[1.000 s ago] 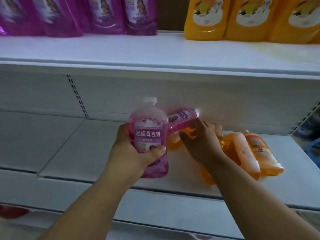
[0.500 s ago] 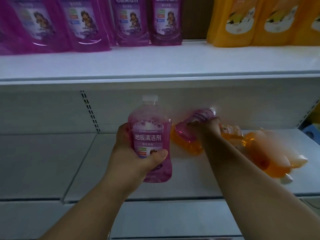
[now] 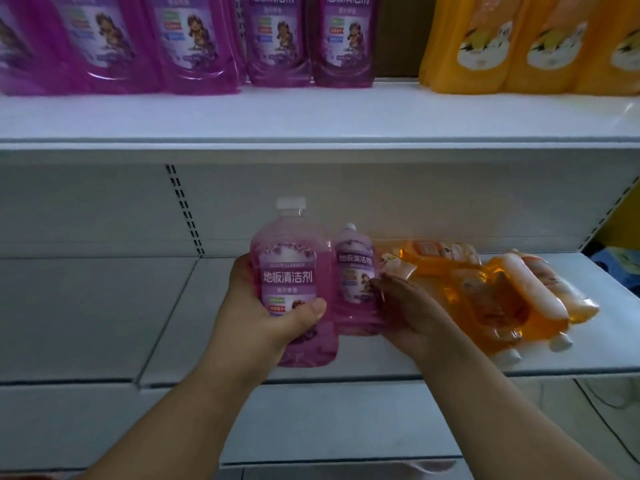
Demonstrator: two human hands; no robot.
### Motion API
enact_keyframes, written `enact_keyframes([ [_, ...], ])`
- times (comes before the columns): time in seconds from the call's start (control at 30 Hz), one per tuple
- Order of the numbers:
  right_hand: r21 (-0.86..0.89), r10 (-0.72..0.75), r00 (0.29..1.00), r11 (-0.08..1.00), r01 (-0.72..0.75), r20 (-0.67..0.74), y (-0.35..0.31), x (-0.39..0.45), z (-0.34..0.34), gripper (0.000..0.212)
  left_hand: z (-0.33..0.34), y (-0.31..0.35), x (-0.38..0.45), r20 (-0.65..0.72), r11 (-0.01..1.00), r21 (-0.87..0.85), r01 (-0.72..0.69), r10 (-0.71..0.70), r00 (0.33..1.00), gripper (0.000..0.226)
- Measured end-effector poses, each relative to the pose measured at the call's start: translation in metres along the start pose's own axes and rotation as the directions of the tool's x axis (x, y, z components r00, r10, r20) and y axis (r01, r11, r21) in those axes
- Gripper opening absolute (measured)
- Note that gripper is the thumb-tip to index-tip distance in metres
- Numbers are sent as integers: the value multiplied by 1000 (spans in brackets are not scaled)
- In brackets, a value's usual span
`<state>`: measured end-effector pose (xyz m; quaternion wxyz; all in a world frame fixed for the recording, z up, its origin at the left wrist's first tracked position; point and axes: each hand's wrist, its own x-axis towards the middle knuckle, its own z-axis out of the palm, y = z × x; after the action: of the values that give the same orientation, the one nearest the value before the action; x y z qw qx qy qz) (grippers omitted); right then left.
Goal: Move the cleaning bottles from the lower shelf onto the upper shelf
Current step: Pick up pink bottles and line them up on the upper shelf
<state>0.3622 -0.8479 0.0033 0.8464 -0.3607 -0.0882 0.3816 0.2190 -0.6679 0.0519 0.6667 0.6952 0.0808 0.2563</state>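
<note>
My left hand [image 3: 266, 311] grips a pink floor-cleaner bottle [image 3: 294, 258] with a white cap, held upright in front of the lower shelf [image 3: 104, 317]. Right beside it my right hand [image 3: 412, 313] holds a second, smaller-looking pink bottle [image 3: 353, 271], also upright, the two bottles touching side by side. Several orange bottles [image 3: 495, 296] lie on their sides in a heap on the lower shelf, just right of my right hand. The upper shelf [image 3: 311, 116] carries a row of purple bottles [image 3: 194, 39] at left and orange bottles [image 3: 540, 43] at right.
A dark gap [image 3: 398, 32] separates the purple and orange rows on the upper shelf. The shelf's white front lip [image 3: 311, 147] runs across above my hands. A slotted upright [image 3: 183, 209] marks the back panel. Something blue [image 3: 620, 265] sits beyond the shelf's right end.
My right hand has lifted the second pink bottle off the orange pile and turned it upright next to the left one. The view has tilted up, showing more of the upper shelf.
</note>
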Motion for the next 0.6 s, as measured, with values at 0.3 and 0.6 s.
enact_keyframes([
  [0.3,96,53,999,994,-52,-8,31,-42,36,65,-6,34,-75,-95,996,-89,11,-19,995,77],
  [0.6,-420,-219,960,865,274,176,8,-115,109,62,-9,122,-141,-101,979,23,-201,202,974,73],
])
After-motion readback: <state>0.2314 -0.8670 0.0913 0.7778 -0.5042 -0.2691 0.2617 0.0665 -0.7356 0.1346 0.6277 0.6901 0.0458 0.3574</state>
